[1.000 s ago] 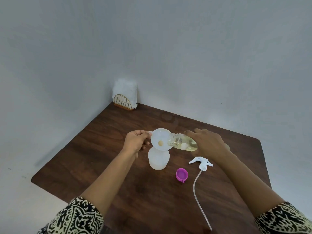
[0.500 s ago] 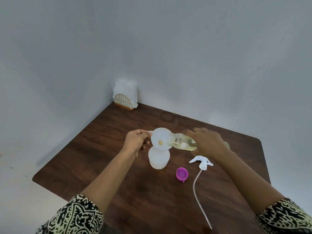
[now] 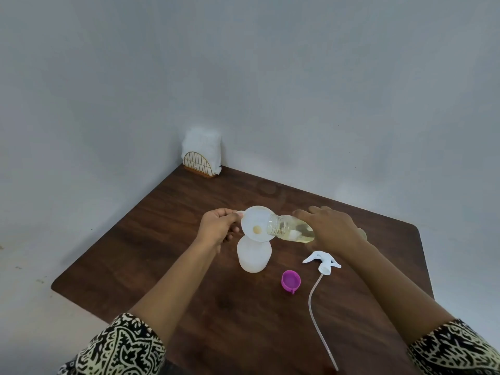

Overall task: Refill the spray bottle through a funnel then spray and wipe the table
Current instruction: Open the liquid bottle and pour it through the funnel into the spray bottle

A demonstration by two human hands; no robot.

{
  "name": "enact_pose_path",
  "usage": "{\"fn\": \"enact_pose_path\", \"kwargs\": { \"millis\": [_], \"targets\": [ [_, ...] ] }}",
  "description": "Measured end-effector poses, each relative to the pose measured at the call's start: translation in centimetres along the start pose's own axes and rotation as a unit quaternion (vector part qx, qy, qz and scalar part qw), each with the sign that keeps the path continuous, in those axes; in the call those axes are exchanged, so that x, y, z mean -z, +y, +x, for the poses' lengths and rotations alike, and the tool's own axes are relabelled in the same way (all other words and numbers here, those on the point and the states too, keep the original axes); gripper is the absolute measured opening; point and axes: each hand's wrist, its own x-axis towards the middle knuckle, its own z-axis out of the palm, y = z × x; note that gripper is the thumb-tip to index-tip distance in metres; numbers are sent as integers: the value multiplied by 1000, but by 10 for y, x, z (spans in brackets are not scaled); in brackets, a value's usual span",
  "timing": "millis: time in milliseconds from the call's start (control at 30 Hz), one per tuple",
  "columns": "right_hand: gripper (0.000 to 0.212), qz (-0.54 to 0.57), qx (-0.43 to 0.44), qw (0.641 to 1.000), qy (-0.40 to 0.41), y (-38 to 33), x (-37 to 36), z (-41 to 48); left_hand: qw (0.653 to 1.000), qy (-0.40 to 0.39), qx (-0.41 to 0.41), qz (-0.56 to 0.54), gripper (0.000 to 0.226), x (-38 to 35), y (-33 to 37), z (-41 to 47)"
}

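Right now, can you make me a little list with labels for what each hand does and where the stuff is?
left hand: pinches the tab of the funnel
funnel: sits in the neck of the white spray bottle
right hand: holds the clear bottle tipped, mouth over the funnel
liquid: yellowish, some pooled at the funnel's bottom
purple cap: lies on the table
sprayer head: off the bottle, lies on the table with its tube
napkin holder: table's far corner

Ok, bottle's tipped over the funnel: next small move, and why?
Probably tilt the clear bottle of yellowish liquid slightly steeper with the right hand: liquid lies low in it, its mouth is over the white plastic funnel, which the left hand steadies on the white translucent spray bottle.
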Motion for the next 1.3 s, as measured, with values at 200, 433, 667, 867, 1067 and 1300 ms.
{"fn": "enact_pose_path", "kwargs": {
  "millis": [200, 433, 667, 867, 1067, 1300],
  "targets": [
    [65, -1, 6, 1000, 0, 1, 0, 2, 1000, 1, 0, 1, 9, -1, 1, 0],
    [66, -3, 11, 1000, -1, 2, 0, 1, 1000, 0, -2, 1, 8, -1, 0, 0],
    [64, -2, 16, 1000, -4, 2, 2, 2, 1000, -5, -4, -15, 8, -1, -2, 3],
    [64, -14, 23, 1000, 1, 3, 2, 2, 1000, -3, -6, -13, 8, 0, -3, 2],
    [63, -15, 16, 1000, -6, 2, 2, 2, 1000, 2, -4, -4, 8, 0, -3, 2],
    [62, -18, 20, 1000, -8, 2, 4, 3, 1000, 1, -4, -2, 8, -1, -2, 2]
  ]
}}
